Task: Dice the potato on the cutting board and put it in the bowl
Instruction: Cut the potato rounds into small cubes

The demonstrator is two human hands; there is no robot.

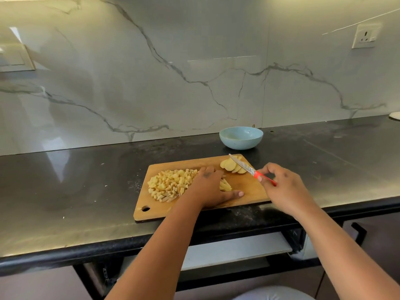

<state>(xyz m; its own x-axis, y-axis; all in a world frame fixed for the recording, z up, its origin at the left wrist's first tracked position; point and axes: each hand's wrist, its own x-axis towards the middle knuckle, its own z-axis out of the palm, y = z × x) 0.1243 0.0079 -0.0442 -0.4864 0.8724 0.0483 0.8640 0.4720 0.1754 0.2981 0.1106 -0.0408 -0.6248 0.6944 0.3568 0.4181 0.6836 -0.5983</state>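
I am laying my left hand (208, 187) flat, fingers straight, on the potato sticks (225, 186) on the cutting board (249, 187) so they stay put, while my right hand (283, 187) is pinching the knife (249, 169) over the slices (230, 165), with the diced pile (171, 185) waiting for the bowl (241, 138).

I see a matt wooden cutting board (249, 187) on a glossy dark stone counter (86, 180), backed by polished marble wall (151, 72).
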